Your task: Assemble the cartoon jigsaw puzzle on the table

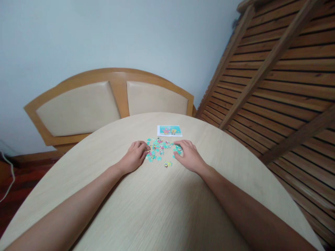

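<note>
Jigsaw puzzle pieces [157, 148], mostly turquoise with bits of pink and yellow, lie loose in a pile on the round table. My left hand [135, 156] rests at the pile's left edge, fingers loosely bent over the outer pieces; nothing shows in its grasp. On the other side is my right hand [189, 155], thumb and fingers apart around a few turquoise pieces [178, 150]. Nearer to me, a small yellow cluster of pieces [167, 164] sits apart from the pile. Whether those are joined I cannot tell. Behind the pile lies a picture card [170, 131] with a pink and a yellow cartoon figure.
The pale wooden table [157, 209] has a rounded far edge. Close behind it stands a wood-framed headboard [119, 75] with cream panels, against a pale wall. A slatted wooden frame [274, 76] leans on the right. A white cable [12, 174] hangs at the far left.
</note>
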A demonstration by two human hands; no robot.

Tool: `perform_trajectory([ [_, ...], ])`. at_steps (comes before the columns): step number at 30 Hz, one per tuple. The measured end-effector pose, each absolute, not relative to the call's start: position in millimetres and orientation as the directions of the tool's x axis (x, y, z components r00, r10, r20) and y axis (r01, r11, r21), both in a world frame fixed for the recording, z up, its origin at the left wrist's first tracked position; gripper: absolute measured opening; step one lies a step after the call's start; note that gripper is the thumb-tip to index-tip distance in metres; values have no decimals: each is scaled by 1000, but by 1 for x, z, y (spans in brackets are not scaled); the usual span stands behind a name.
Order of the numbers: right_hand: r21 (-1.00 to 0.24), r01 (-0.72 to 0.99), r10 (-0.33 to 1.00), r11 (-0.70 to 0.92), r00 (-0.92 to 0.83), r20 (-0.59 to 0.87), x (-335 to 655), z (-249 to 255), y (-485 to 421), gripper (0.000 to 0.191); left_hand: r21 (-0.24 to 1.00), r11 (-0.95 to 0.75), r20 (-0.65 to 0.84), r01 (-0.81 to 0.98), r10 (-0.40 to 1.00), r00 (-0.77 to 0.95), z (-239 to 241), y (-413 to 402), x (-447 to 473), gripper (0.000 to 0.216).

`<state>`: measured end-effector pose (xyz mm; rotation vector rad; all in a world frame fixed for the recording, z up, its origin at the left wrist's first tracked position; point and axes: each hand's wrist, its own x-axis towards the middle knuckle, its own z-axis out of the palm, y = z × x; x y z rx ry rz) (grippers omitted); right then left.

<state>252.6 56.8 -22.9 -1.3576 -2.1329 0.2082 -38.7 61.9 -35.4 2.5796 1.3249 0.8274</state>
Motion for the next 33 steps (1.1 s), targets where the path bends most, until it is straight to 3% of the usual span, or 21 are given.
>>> perform_trajectory([
  [5,-446,811,900,380,-214,379,252,-20,56,43,368,-607,419,705,785,456,-37,63,-39,18],
  [10,-462,794,897,395,-225,380,253,-19,57,44,381,-622,422,684,775,470,-33,61,-38,17],
  [20,-406,625,744,666,-522,418,255,-16,52,60,420,-599,428,682,793,433,-27,58,-35,16],
  [27,-365,471,594,803,-687,419,254,-13,48,18,367,-603,453,708,781,430,-12,48,-26,17],
  [33,-372,483,610,792,-644,462,253,-17,52,13,525,-538,450,659,833,321,-8,26,-3,15],
])
